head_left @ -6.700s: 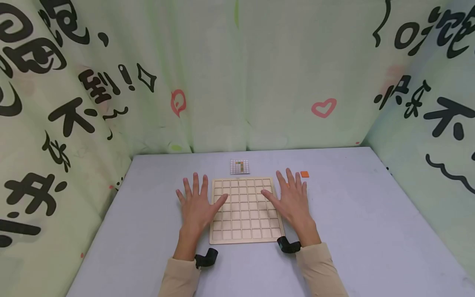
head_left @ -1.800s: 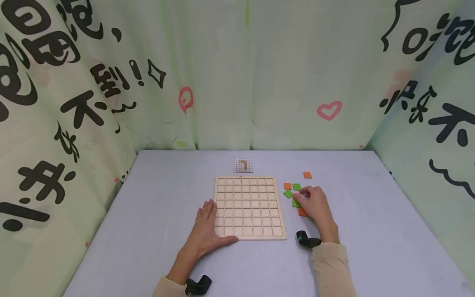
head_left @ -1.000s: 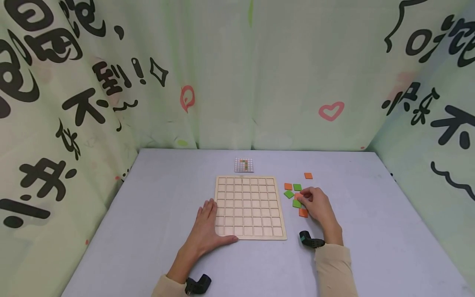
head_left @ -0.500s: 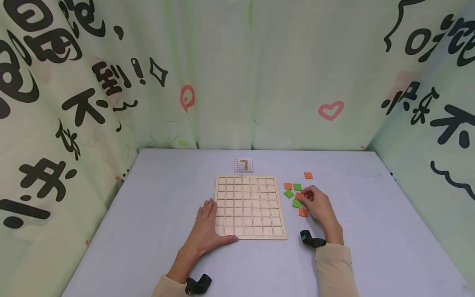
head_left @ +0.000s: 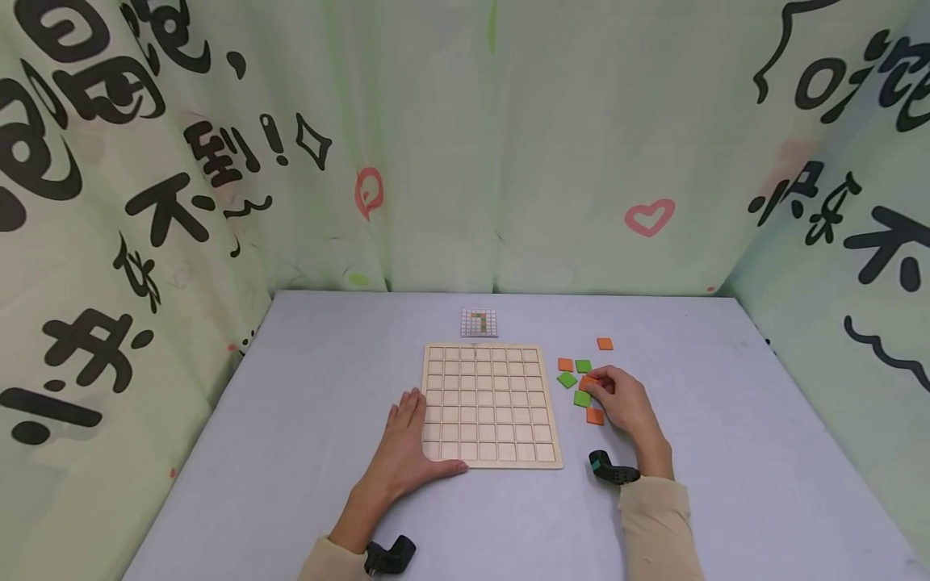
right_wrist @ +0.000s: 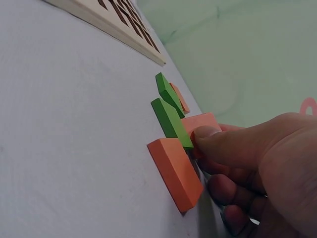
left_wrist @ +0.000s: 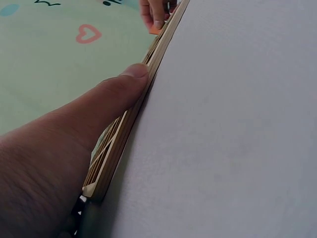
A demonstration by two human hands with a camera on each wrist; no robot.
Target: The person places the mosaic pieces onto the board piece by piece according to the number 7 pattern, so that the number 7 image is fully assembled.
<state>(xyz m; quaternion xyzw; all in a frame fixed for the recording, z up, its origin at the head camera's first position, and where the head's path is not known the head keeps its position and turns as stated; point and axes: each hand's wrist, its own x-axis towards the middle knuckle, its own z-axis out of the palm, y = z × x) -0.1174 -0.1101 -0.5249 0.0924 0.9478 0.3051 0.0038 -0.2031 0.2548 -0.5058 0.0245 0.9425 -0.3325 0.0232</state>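
A wooden grid board (head_left: pixel 492 397) lies on the table with bare cells. At its near left corner rests my left hand (head_left: pixel 395 452), fingers along the left side; in the left wrist view the thumb (left_wrist: pixel 116 91) touches the front edge. Right of the board, my right hand (head_left: pixel 623 403) pinches an orange square tile (right_wrist: pixel 202 120) between thumb and fingers, the thumb partly covering it. Around it lie green tiles, one close by (right_wrist: pixel 171 121), one turned askew (head_left: pixel 567 379), one farther back (head_left: pixel 584 366), and orange tiles, the nearest one (right_wrist: pixel 176 171) in front.
A small card (head_left: pixel 479 323) with a printed grid and a coloured pattern lies behind the board. Another orange tile (head_left: pixel 605 344) sits apart at the back right. Printed curtains (head_left: pixel 559 161) enclose the table's back and sides.
Both hands were spread over the board's sides earlier. The left has since moved to the near left corner, the right to the tiles, where it pinches an orange one. Lately almost nothing moves.
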